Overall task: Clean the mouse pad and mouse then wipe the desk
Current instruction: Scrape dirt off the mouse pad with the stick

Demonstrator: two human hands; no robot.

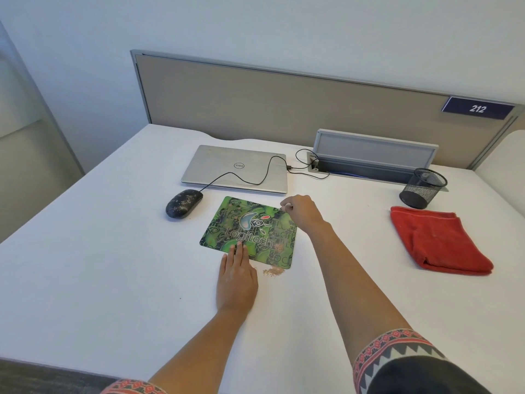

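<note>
Your patterned sleeves [397,354] sit closest to the camera, with both bare forearms reaching out over the white desk [99,265]. Your left hand [237,275] lies flat, fingers together and extended, its fingertips pressing the near edge of the green mouse pad [250,231]. Your right hand [301,211] is curled at the pad's far right corner, fingers pinched on something small and white; what it is cannot be told. Tan crumbs [274,271] lie on the desk just off the pad's near edge, with more on the pad itself. The black mouse [184,203], speckled with debris, rests just left of the pad, its cable running to the closed laptop [235,169] behind the pad. A folded red cloth [439,240] lies well right of the pad, with a mesh pen cup [423,188] behind it.
</note>
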